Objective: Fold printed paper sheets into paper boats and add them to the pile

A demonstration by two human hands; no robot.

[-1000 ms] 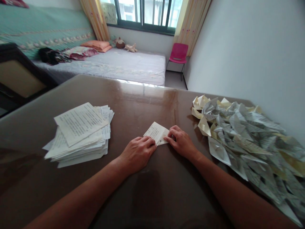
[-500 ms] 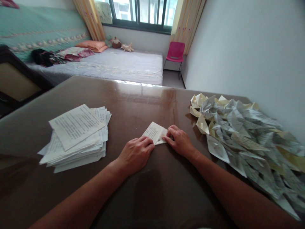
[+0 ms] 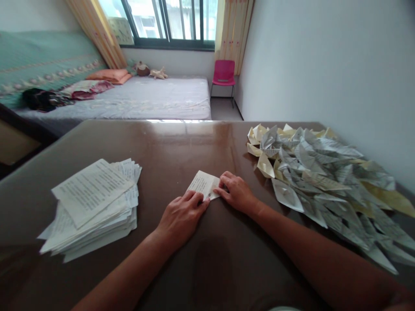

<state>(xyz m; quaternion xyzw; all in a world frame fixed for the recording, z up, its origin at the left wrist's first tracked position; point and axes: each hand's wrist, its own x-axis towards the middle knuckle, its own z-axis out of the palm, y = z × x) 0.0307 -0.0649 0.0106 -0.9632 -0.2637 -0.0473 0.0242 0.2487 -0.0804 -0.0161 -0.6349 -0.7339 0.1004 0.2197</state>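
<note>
A small folded sheet of printed paper lies on the brown table between my two hands. My left hand has its curled fingers pressed on the paper's near left edge. At the right corner, my right hand pinches the same paper between thumb and bent fingers. Fingers hide part of both ends of the fold. To the left of my hands is a stack of printed sheets, its top sheet turned askew. Right of them spreads a heap of folded paper boats, white and yellowish.
The glossy brown table reflects window light. Beyond its far edge are a bed and a pink chair. A white wall runs along the right. Part of a dark-framed chair shows at the left.
The camera view has turned slightly right and tilted up. Both hands remain on the folded paper, with the left fingertips shifted slightly along its near edge.
</note>
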